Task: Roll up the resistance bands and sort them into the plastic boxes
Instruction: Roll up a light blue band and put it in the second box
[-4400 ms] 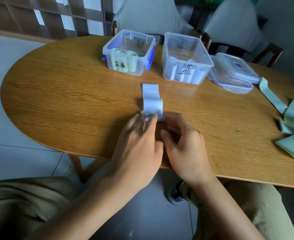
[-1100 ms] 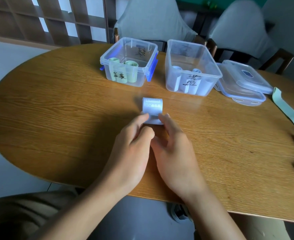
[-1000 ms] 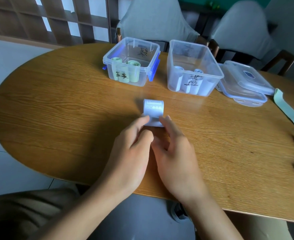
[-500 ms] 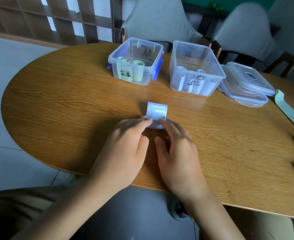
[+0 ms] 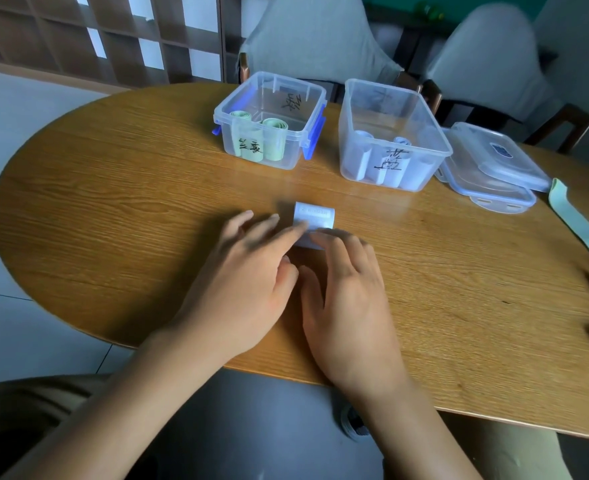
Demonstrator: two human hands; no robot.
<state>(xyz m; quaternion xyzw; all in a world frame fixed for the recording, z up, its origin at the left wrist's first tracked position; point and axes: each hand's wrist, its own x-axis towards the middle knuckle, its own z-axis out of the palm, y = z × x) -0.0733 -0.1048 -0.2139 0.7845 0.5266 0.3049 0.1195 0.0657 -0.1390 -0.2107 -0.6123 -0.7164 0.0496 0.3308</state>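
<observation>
The blue band (image 5: 313, 220), nearly rolled, lies mid-table (image 5: 113, 202) just beyond both hands, its roll axis running left-right. The left hand (image 5: 248, 282) and right hand (image 5: 348, 289) press it with near-straight fingers; the blue box (image 5: 395, 133) stands beyond, nearer the right hand.

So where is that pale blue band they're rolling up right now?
The pale blue rubber band lies mid-table in the head view, partly rolled under the fingertips of both hands, just in front of the clear plastic box of blue rolls.
</observation>
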